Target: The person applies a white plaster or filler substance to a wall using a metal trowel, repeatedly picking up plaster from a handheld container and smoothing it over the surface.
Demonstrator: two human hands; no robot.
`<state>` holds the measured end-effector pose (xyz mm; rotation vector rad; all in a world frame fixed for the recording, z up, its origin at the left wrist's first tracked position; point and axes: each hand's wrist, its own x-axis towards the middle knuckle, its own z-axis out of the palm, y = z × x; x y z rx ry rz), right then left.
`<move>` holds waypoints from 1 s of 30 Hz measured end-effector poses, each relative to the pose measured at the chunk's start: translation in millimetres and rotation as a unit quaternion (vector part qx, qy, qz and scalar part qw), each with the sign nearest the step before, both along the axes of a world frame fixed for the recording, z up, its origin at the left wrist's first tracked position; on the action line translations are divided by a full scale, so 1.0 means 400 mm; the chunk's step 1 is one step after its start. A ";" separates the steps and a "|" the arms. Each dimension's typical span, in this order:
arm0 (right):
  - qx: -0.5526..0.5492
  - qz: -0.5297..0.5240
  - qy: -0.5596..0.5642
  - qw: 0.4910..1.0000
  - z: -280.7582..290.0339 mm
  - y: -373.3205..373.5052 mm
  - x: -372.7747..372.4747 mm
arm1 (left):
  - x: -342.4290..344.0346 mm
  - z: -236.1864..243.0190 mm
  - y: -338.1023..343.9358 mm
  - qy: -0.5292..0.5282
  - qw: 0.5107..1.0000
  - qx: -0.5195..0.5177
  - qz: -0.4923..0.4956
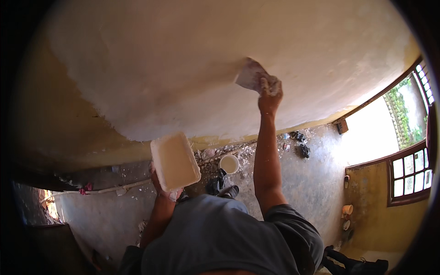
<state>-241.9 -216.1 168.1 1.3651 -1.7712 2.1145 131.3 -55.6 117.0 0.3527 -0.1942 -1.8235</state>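
Observation:
My left hand (160,185) supports a pale rectangular tray (184,184) at its left and lower sides. The tray is tilted toward me, and cream-coloured filler (175,161) coats its inside. With my right arm stretched up, my right hand (271,89) grips a wide, flat putty scraper (250,75), its blade resting against the wall (160,59). A smooth whitish coat covers much of that wall, with a ragged edge against older yellow paint (50,105) on the left. Smears of filler mark my right fingers.
A white bucket (229,164) stands on the grey floor (311,183) near my feet. Flakes and scraps litter the wall's base, with black plastic bags (300,143) farther right. A long pole (105,190) lies at left. A doorway and a barred window (411,174) are at right.

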 end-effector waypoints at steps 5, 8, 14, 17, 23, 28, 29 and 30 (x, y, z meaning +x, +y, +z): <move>-0.165 0.022 -0.294 0.941 0.067 0.079 -0.114 | -0.010 -0.026 0.008 -0.007 1.000 -0.008 -0.013; -0.070 0.091 -0.164 0.980 0.112 0.098 -0.013 | -0.017 -0.019 0.008 -0.002 1.000 -0.007 -0.010; 0.096 0.072 0.316 0.941 0.262 0.074 0.094 | -0.002 -0.031 0.011 0.001 1.000 -0.005 -0.022; 0.137 0.070 0.376 0.914 0.333 0.057 0.088 | -0.001 -0.037 0.018 0.010 1.000 -0.014 -0.024; 0.172 0.053 0.450 0.875 0.383 0.016 0.044 | 0.008 -0.036 0.022 -0.005 0.999 -0.003 -0.032; 0.016 0.049 0.213 0.976 0.513 0.099 -0.061 | 0.024 -0.058 0.018 0.015 0.999 -0.019 -0.048; 0.018 0.067 0.269 0.961 0.526 0.111 -0.060 | 0.022 -0.064 0.016 0.002 0.999 -0.028 -0.035; 0.048 0.109 0.356 0.927 0.487 0.079 -0.049 | 0.031 -0.067 0.021 -0.019 0.999 -0.033 -0.011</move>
